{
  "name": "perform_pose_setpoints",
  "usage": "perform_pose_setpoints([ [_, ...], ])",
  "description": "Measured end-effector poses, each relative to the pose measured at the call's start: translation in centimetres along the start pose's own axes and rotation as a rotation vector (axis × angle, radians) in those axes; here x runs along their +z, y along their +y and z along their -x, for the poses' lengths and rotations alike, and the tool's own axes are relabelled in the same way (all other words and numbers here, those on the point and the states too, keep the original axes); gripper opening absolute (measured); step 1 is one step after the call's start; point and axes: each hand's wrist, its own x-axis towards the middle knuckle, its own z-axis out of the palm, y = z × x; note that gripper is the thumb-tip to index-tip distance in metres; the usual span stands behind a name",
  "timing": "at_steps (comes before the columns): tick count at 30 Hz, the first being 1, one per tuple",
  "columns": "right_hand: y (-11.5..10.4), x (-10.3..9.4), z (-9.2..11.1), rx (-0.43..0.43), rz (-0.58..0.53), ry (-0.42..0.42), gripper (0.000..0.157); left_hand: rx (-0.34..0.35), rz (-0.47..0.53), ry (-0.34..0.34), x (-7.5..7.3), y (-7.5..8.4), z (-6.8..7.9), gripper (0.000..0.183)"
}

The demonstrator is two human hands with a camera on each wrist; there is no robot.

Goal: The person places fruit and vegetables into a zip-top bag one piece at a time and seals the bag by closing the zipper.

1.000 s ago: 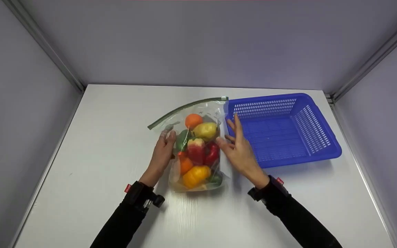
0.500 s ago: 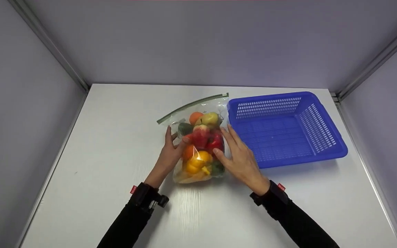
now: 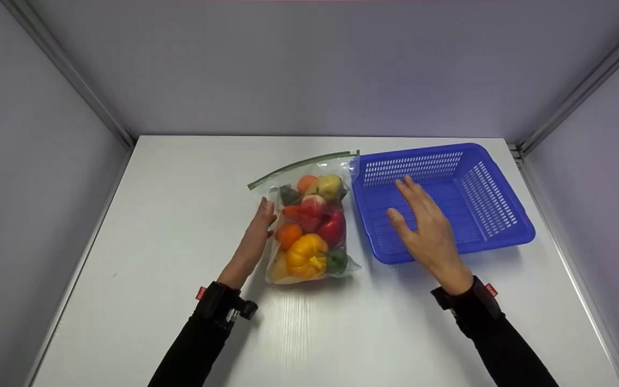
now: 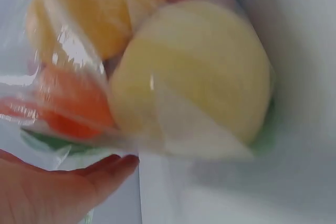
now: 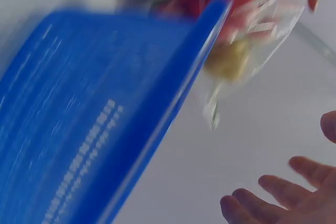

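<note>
A clear zip bag (image 3: 309, 165) with a green seal strip lies on the white table, filled with fruit and vegetables. Through the plastic show a yellow bell pepper (image 3: 305, 255), a red pepper (image 3: 332, 228), a pear (image 3: 330, 187) and orange round pieces. My left hand (image 3: 250, 244) is at the bag's left side, fingers extended, and the fingertips look close to or against the plastic. In the left wrist view a large pale yellow round fruit (image 4: 194, 77) fills the bag's near end. My right hand (image 3: 430, 236) hovers over the blue basket (image 3: 495, 244), fingers spread, holding nothing.
The blue basket has slotted walls and stands right of the bag, nearly touching its upper right corner. Grey panels (image 3: 309, 70) enclose the table (image 3: 180, 177) at the back and both sides.
My right hand has left the bag's right side and moved right, over the basket. My left thumb has drawn back from the bag's front. The bag has shifted slightly and lies fully visible.
</note>
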Motion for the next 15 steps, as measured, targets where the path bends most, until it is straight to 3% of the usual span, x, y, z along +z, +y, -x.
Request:
perform_pose_setpoints([
  [3,1.7,-1.5,0.1,-0.016,0.086,0.008,0.057,0.052,-0.12,0.082,-1.3,-0.2,0.3,0.082],
  [7,3.8,-3.3,0.5,-0.014,0.197,-0.017,0.058,0.162,-0.359,0.174,-3.3,-0.7,0.8,0.08],
  [11,5.4,-4.8,0.9,0.038,0.268,-0.073,0.061,0.256,-0.609,0.227,-5.0,-1.4,1.5,0.076],
  [15,6.3,-5.9,1.3,0.087,0.305,-0.119,0.066,0.292,-0.832,0.266,-6.4,-2.0,2.0,0.074],
])
